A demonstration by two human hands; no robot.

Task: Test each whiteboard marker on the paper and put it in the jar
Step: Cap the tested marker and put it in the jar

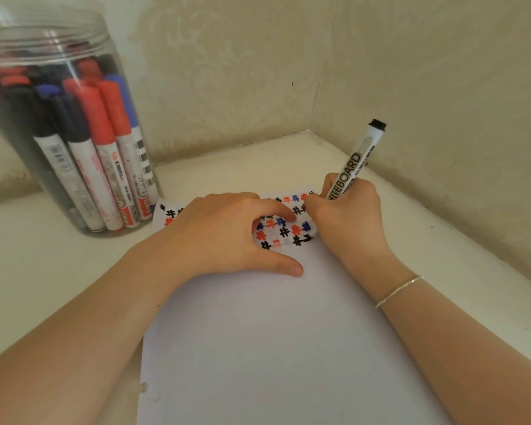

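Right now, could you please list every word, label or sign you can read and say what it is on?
"ITEBOARD": on the marker held by the right hand; earlier letters are hidden.
"#" signs in black, red and blue: on the paper.
Labels on the markers in the jar: too blurred to read.

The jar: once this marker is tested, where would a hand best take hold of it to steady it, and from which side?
Probably the jar's smooth clear wall at mid height, from its right, the side facing the paper. It stands upright and open-topped, marker caps near its rim, so fingers over the mouth would block the drop. The left hand lies nearest.
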